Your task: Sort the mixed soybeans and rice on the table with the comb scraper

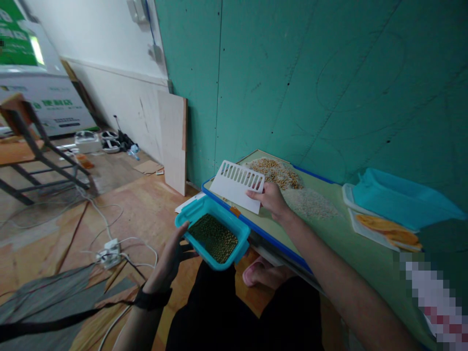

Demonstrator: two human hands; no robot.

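My left hand (pixel 175 251) grips the near left side of a turquoise plastic container (pixel 181 219), held just off the table's front edge. Small green beans (pixel 214 239) cover its bottom. With thumb and fingers closed, my right hand (pixel 272 199) holds a white flat plate with a row of slots (pixel 234 191) by its right end, tilted above the tabletop beside the container. Behind the plate lies a heap of yellowish beans mixed with pale grains (pixel 280 174). A spread of white grains (pixel 310 204) lies to the right of my right hand.
The pale green table (pixel 351 248) has a blue edge and stands against a green wall (pixel 266 78). On its right are a turquoise bin (pixel 398 197) and an orange cloth (pixel 387 229). A power strip (pixel 109 253) with cables and a chair (pixel 32 146) are at left.
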